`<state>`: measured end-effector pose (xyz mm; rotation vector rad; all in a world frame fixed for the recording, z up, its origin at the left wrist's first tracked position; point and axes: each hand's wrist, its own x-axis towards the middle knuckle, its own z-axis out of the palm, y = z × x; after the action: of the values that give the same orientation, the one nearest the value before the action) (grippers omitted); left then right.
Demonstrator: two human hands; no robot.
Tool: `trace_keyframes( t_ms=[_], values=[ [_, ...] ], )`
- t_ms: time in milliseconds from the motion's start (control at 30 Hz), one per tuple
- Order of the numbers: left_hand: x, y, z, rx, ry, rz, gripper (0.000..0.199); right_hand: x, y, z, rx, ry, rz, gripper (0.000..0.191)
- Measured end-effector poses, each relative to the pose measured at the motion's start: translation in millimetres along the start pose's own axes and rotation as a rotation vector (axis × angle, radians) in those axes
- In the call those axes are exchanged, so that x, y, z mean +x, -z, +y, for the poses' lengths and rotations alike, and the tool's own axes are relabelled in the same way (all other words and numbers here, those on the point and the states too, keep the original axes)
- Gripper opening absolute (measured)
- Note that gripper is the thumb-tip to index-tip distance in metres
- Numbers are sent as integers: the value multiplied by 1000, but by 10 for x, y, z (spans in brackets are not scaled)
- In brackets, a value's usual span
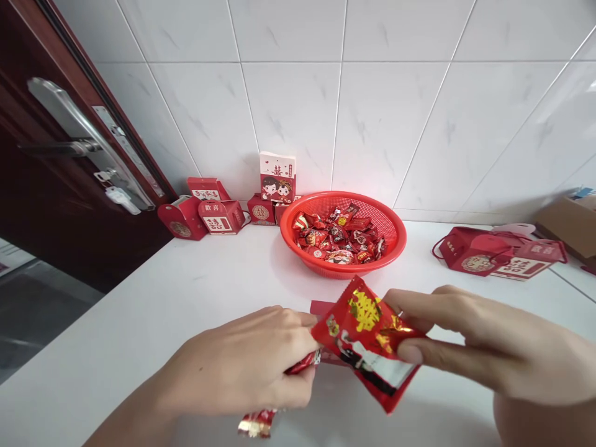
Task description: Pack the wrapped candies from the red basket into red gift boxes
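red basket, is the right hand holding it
No, the right hand holds a red packet, while the red basket stands on the white table.

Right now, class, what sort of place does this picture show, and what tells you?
Probably a home, perhaps its kitchen: there's a tiled wall, a door with keys hanging from it, and a basket of wrapped sweets between red boxes.

wht tbl [153, 292] | red bskt [342, 271] rear-ctr | L red bxs [221, 218] | R red bxs [475, 251]
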<state>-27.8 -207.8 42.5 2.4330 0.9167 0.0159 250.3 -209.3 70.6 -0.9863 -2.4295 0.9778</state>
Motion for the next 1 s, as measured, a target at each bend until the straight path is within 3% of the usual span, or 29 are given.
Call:
trace_keyframes(
  t_ms=[133,200,367,567,800,933,1000],
  values=[
    [31,95,27,-124,45,-62,27,98,227,119,80,138,-326,22],
    [43,99,23,-179,29,-53,41,119,232,103,128,179,-390,23],
    [36,103,-50,-281,64,31,69,82,122,-12,73,163,-346,28],
    [-6,283,-160,-329,30,80,46,114,154,81,92,136,-239,24],
    [1,303,-234,-287,-36,113,41,39,204,136,46,53,-8,31],
    [79,280,-217,-331,-17,-40,43,70,180,108,75,4,-135,27],
    [110,273,-204,-320,-16,-84,35,100,162,107,92,3,-202,25]
  ],
)
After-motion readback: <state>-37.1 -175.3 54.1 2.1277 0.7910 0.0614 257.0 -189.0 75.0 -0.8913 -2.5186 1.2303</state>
